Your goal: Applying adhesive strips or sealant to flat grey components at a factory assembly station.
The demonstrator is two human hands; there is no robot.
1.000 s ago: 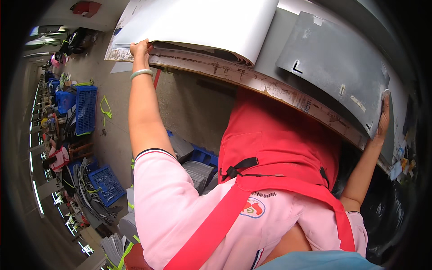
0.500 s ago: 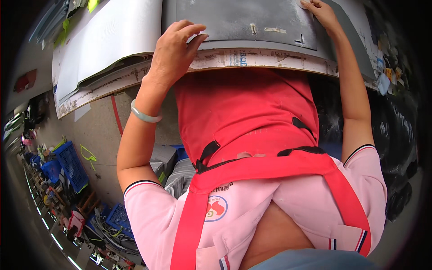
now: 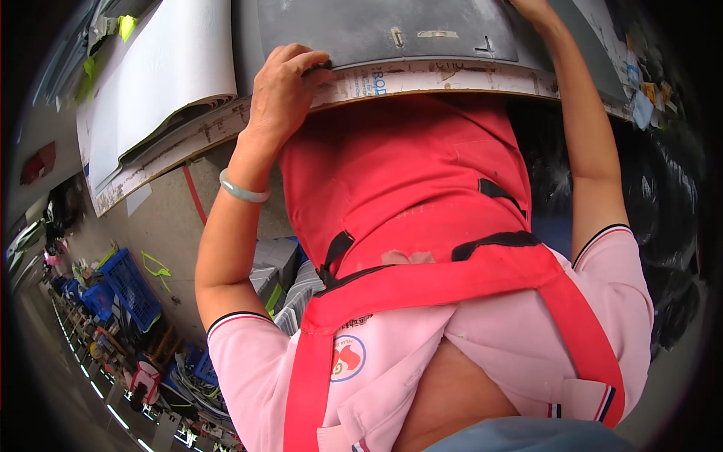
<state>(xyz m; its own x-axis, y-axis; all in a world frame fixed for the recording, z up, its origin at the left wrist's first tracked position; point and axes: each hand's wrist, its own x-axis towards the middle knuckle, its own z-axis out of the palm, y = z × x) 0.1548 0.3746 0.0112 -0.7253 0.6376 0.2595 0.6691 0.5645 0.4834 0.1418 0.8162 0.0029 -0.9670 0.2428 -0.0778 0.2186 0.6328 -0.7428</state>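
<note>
A dark grey flat panel (image 3: 361, 30), dusted with whitish marks and cut with small slots, lies on the table along its near edge. My left hand (image 3: 280, 94) is at the panel's near left corner, fingers curled and thumb drawn in. Something dark shows between its fingertips, too small to name. My right hand (image 3: 533, 9) reaches to the panel's far right side; the upper border of the picture cuts off its fingers, so their grip is hidden. Under the panel lies a larger grey sheet (image 3: 538, 56).
A white sheet curling at its edge (image 3: 177, 56) covers the table's left part. The worn table edge (image 3: 422, 79) runs just before my red apron (image 3: 407, 166). Blue crates (image 3: 132, 290) stand on the floor at left; black plastic (image 3: 655, 218) is at right.
My left hand's fingers have closed in at the panel's corner. My right hand has slid up, its fingers leaving the picture. The panel and table appear shifted left and up in view.
</note>
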